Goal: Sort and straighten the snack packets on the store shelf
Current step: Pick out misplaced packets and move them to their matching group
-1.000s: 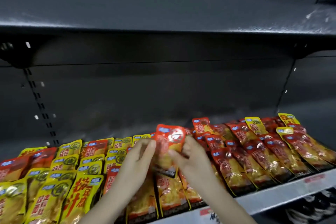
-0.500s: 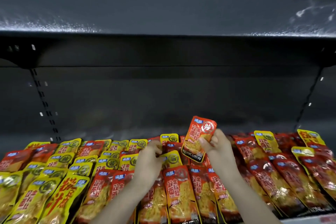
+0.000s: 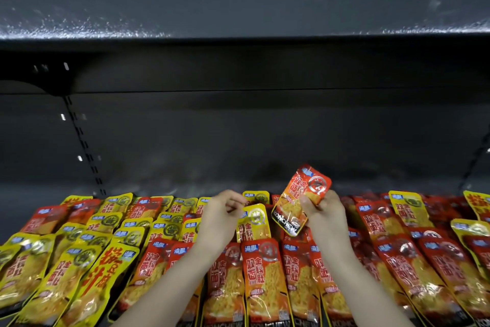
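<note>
Rows of red and yellow snack packets lie overlapping on the dark shelf (image 3: pixel 185 180). My right hand (image 3: pixel 324 216) holds one red packet (image 3: pixel 302 198) tilted up above the middle rows, gripped at its lower right side. My left hand (image 3: pixel 221 216) hovers just left of it with fingers curled at the top edge of a yellow packet (image 3: pixel 254 222) standing among red ones; whether it pinches that packet is unclear. Yellow packets (image 3: pixel 79 260) fill the left side, red packets (image 3: pixel 397 247) the middle and right, with a few yellow ones (image 3: pixel 408 207) mixed in at the right.
The shelf above (image 3: pixel 238 3) overhangs close over the work area. A slotted upright (image 3: pixel 84 146) runs down the back panel at the left. Bare shelf floor shows behind the packets along the back wall.
My right hand has lifted the red packet out of the middle and carried it right and up. My left hand let go of it and moved to the yellow packet. The view moved closer.
</note>
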Demonstrator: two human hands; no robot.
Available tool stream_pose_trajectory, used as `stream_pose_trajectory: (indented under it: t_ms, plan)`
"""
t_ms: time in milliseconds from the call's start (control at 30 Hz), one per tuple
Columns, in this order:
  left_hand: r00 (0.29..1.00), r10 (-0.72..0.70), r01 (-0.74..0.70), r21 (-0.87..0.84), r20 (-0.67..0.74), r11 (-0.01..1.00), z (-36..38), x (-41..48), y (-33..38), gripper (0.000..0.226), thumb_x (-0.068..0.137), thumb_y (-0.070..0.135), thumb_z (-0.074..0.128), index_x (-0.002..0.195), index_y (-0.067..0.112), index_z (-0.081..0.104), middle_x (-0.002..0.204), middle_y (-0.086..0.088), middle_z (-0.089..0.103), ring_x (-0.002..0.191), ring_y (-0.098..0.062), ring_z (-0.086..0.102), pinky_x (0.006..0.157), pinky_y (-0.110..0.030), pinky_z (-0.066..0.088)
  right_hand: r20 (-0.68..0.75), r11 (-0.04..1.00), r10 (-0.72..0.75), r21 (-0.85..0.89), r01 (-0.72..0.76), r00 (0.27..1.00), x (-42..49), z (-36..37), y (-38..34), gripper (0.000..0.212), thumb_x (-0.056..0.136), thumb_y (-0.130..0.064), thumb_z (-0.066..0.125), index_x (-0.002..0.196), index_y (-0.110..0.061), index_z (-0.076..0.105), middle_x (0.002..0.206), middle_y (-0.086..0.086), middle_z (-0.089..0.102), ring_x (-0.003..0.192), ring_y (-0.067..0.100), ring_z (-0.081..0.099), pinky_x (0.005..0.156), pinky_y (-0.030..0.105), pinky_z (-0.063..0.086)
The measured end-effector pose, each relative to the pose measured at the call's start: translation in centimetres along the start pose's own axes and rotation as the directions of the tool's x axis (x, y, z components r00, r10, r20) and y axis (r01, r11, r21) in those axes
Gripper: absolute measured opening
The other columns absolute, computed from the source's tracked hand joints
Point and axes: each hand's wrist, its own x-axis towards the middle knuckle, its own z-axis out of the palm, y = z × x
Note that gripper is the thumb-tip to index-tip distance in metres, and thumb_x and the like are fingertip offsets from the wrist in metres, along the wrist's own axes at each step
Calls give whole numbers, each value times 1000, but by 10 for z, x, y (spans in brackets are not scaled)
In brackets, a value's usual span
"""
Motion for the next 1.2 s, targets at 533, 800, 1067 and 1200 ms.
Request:
stream_pose_trajectory:
  t_ms: [533,800,1067,1200]
  plan:
    - [981,107,-128,-127,-161,984,-16,6,29,35,85,-4,61,77,30,61,83,5,66,86,-10,63,74,-17,51,507,964,264,-147,-220,820,9,27,0,18,89,-2,58,106,-10,58,100,11,69,93,24,68,85,39,56]
    - [871,62,-250,-330,-488,910,-57,-2,33,26,85,-1,62,76,23,60,79,-4,66,78,-19,64,71,-31,47,586,951,291,-259,-166,756,16,23,-6,80,87,0,62,143,-43,24,115,19,59,99,17,62,79,27,54]
    - [850,48,-277,-367,-524,888,-98,-28,16,24,86,-5,59,78,18,59,72,1,59,64,-10,53,57,-21,44,621,915,288,-404,-16,729,15,27,-10,50,89,1,58,128,-30,52,126,5,46,103,14,59,77,20,53]
    - [876,36,-237,-364,-481,901,-109,-40,-6,20,84,-7,60,78,12,59,70,1,59,61,-4,53,57,-14,43,619,861,264,-497,109,740,13,31,-9,48,91,-3,57,129,-32,52,121,-1,44,101,8,55,70,11,47]
